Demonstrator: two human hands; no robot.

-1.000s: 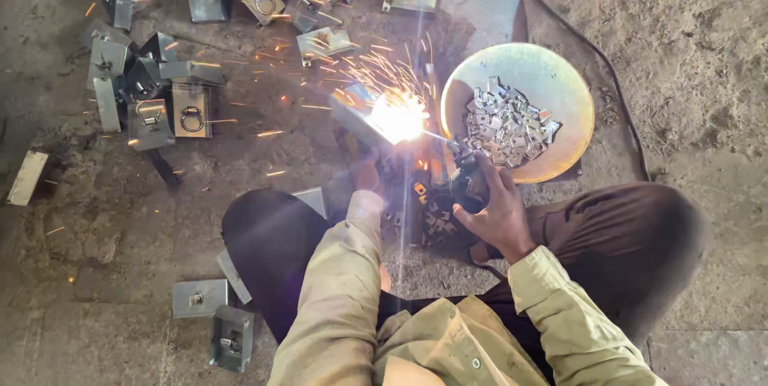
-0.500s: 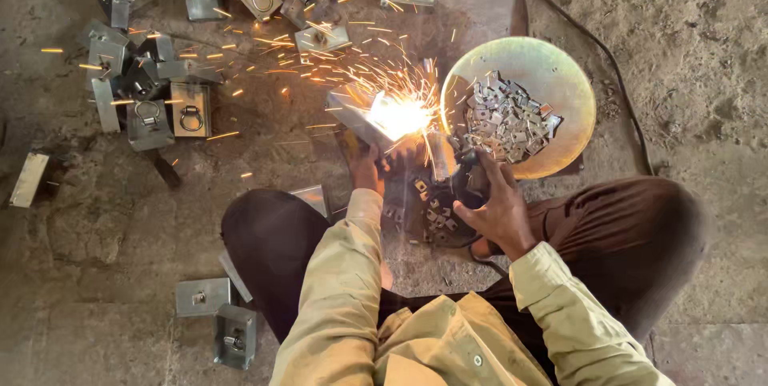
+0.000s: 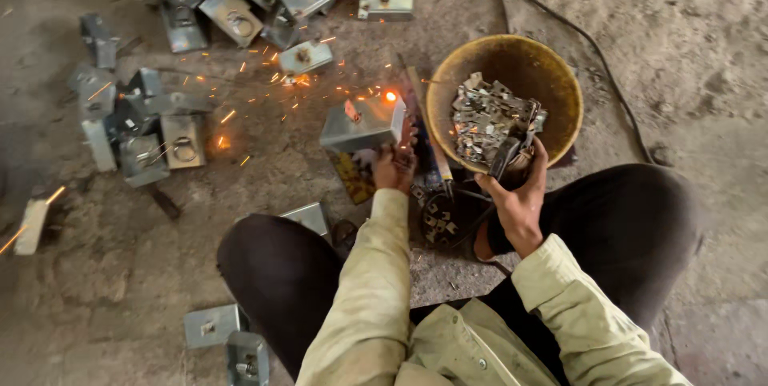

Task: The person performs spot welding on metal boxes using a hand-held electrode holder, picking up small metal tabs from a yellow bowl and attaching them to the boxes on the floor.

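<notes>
Metalworking workshop, dirt floor (image 3: 704,42), scattered steel boxes (image 3: 180,140), sparks (image 3: 280,74), scrap bowl (image 3: 560,86)

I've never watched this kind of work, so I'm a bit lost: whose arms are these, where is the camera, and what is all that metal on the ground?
The camera sits on the person's head and looks down, so the two arms in pale yellow sleeves are the person's own, with dark-trousered knees on either side. The left hand grips a grey folded sheet-metal box piece, which has a glowing orange spot at its top corner; sparks lie scattered over the dusty concrete floor. The right hand holds a dark tool over the rim of a round yellow metal bowl filled with small silvery metal scraps. More grey box pieces lie in heaps at the upper left, and a black cable runs past the bowl.
</notes>
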